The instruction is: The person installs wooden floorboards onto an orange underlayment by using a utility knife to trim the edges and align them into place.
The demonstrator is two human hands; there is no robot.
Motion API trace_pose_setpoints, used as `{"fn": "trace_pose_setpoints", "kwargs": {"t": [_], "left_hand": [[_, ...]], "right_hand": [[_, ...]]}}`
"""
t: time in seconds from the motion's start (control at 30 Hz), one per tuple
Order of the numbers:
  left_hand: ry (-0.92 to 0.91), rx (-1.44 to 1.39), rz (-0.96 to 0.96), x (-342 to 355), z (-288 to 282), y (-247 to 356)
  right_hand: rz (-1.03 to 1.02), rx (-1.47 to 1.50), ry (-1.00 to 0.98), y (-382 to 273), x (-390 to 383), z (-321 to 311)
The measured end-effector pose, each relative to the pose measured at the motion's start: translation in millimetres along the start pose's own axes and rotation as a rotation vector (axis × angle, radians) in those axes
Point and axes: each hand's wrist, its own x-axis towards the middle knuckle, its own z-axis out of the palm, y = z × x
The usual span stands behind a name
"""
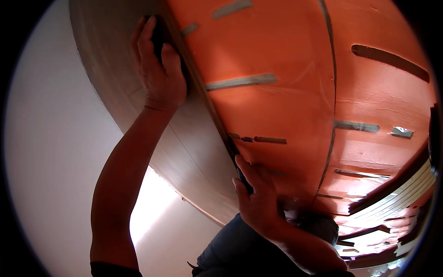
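My left hand, fingers curled, rests on a dark object along the long edge of a grey-brown wood-look plank; the object is mostly hidden by the hand. My right hand is lower on the same edge, thumb and fingers bent round a dark piece that I cannot make out. The plank adjoins similar laid planks on the left and borders orange underlay with slot-shaped cutouts on the right.
A white wall runs along the left, with a bright patch of light low on it. My dark-clothed leg is at the bottom. Stacked pale planks or strips lie at the lower right, among dark pieces.
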Motion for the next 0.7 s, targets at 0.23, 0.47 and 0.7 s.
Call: {"fn": "trace_pose_setpoints", "kwargs": {"t": [0.23, 0.47, 0.7], "left_hand": [[0.006, 0.024, 0.018, 0, -2, -1], [0.001, 0.029, 0.014, 0, 0, -2], [-0.012, 0.073, 0.026, -1, -1, -4]], "right_hand": [[0.007, 0.053, 0.055, 8, -5, 14], [0.244, 0.318, -0.109, 2, 1, 6], [0.113, 0.112, -0.148, -2, 8, -2]]}}
